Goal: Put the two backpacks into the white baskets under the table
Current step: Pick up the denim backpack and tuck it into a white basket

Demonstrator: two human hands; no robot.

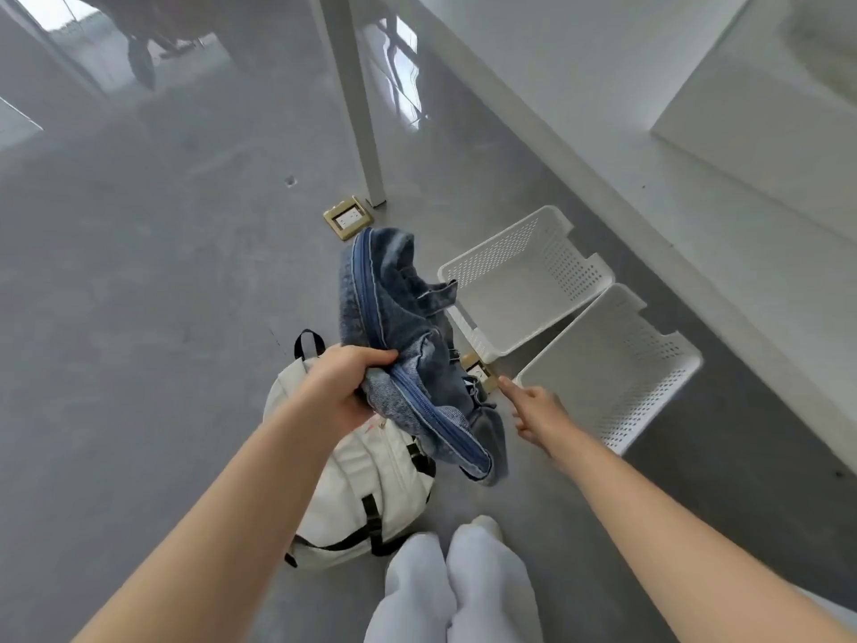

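My left hand (343, 387) grips a blue denim backpack (403, 336) by its zipped edge and holds it up off the floor. Under it, a white backpack (371, 494) with black straps lies on the grey floor. My right hand (533, 410) is open, with a finger pointing forward, between the denim backpack and the nearer white basket (617, 364). A second white basket (524, 280) stands just beyond it. Both baskets are perforated, hold nothing, and sit at the edge of the white table (603, 132).
A white table leg (366, 146) stands on the floor behind the baskets. One brass floor socket (348, 218) is near that leg; another (480, 371) shows beside the denim backpack. My feet in white socks (459, 582) are at the bottom.
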